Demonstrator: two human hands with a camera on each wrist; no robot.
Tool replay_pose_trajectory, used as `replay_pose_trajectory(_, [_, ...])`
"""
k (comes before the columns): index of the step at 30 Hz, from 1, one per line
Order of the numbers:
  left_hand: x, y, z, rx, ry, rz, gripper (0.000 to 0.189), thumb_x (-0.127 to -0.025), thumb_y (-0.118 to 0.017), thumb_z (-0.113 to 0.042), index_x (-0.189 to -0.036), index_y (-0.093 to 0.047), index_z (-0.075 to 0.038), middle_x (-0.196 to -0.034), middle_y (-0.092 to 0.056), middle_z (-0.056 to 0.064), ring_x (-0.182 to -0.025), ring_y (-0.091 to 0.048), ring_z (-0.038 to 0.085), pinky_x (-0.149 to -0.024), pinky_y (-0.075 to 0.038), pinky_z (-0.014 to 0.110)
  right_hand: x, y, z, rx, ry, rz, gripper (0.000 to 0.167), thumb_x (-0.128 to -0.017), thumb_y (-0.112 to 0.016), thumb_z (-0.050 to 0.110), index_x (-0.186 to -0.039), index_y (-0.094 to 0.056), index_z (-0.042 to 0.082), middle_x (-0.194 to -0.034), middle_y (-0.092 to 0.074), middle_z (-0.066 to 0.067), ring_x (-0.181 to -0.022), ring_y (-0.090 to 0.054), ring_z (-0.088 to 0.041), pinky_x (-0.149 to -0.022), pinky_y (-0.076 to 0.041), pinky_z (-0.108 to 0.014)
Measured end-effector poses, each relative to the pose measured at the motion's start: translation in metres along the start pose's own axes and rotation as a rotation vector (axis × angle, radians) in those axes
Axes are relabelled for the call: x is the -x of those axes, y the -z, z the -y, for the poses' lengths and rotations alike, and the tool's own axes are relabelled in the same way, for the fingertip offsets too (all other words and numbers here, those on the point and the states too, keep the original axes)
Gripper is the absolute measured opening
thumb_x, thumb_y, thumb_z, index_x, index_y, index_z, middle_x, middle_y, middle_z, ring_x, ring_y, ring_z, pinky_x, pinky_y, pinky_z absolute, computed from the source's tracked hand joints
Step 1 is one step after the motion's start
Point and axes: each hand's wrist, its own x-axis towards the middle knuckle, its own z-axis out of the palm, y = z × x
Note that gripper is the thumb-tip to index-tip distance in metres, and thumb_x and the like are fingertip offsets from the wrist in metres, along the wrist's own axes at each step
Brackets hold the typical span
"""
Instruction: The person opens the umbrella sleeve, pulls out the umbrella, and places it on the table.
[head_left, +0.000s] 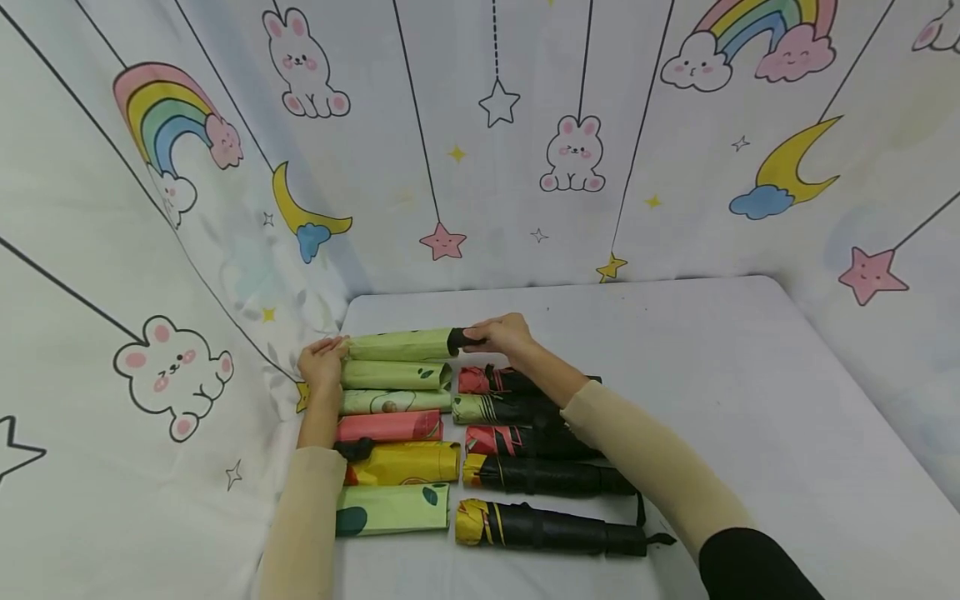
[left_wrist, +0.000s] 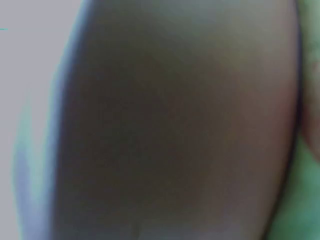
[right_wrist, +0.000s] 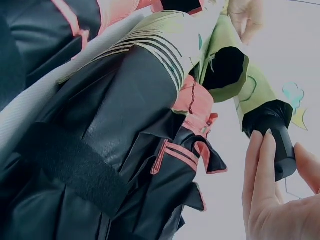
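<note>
At the back end of the left row, a light green umbrella sleeve (head_left: pixel 401 344) lies between both hands, a black umbrella handle (right_wrist: pixel 280 145) sticking out of its right end. My left hand (head_left: pixel 321 364) grips the sleeve's left end. Fingers and thumb of my right hand (head_left: pixel 504 335) pinch the black handle. Just in front is another green sleeve (head_left: pixel 393 375), whose open end faces right in the right wrist view. My left wrist view is mostly filled by blurred skin, with a strip of green at its right edge.
Nearer in the left row lie an avocado-print sleeve (head_left: pixel 393 402), a red sleeve (head_left: pixel 390 426), a yellow sleeve (head_left: pixel 405 463) and a flat green sleeve (head_left: pixel 393 509). Several folded black umbrellas with coloured tips, such as the yellow-tipped umbrella (head_left: pixel 555 527), form the right row under my right forearm.
</note>
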Motion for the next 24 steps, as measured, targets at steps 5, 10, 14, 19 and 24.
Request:
replay_pose_trajectory(5, [0.001,0.001,0.0,0.002,-0.036,-0.01,0.043,-0.094,-0.067,0.011,-0.135,-0.052,0.008,-0.13,-0.067,0.021,-0.112,-0.073,0.018,-0.085,-0.058,0.017,0.002,0.005,0.002,0.005,0.006,0.016,0.029,-0.092,-0.081,0.008,-0.116,-0.074,-0.007,-0.124,-0.07,-0.024,-0.097,-0.077,-0.033,-0.098,-0.059,-0.04])
replay_pose_trajectory(10, [0.002,0.0,0.0,0.027,-0.083,-0.042,0.039,-0.092,-0.067,0.013,-0.129,-0.057,0.006,-0.132,-0.067,0.024,-0.112,-0.073,0.019,-0.08,-0.057,0.016,0.003,0.01,0.003,-0.023,0.019,0.024,0.032,-0.092,-0.08,0.005,-0.119,-0.072,-0.01,-0.128,-0.068,-0.026,-0.098,-0.077,-0.034,-0.104,-0.055,-0.05])
replay_pose_trajectory(14, [0.001,0.001,0.001,0.078,-0.089,-0.058,0.037,-0.092,-0.067,0.014,-0.126,-0.058,0.004,-0.131,-0.066,0.023,-0.117,-0.072,0.023,-0.082,-0.058,0.017,0.005,0.013,0.003,-0.043,0.015,0.016,0.032,-0.092,-0.08,0.004,-0.12,-0.071,-0.01,-0.13,-0.067,-0.027,-0.106,-0.073,-0.041,-0.107,-0.052,-0.053])
replay_pose_trajectory(19, [-0.001,0.002,0.001,0.126,-0.084,-0.072,0.036,-0.092,-0.066,0.015,-0.124,-0.057,0.002,-0.13,-0.066,0.021,-0.12,-0.07,0.025,-0.084,-0.058,0.018,0.007,0.016,0.003,-0.055,0.007,0.017,0.032,-0.092,-0.079,0.003,-0.12,-0.071,-0.01,-0.131,-0.066,-0.027,-0.107,-0.073,-0.042,-0.107,-0.053,-0.051])
replay_pose_trajectory(24, [-0.002,0.002,0.002,0.166,-0.102,-0.089,0.034,-0.091,-0.064,0.019,-0.121,-0.058,0.005,-0.131,-0.065,0.025,-0.119,-0.07,0.028,-0.088,-0.059,0.022,0.008,0.02,0.003,-0.048,0.011,0.008,0.032,-0.092,-0.08,0.004,-0.12,-0.072,-0.01,-0.132,-0.065,-0.026,-0.099,-0.076,-0.035,-0.103,-0.056,-0.048])
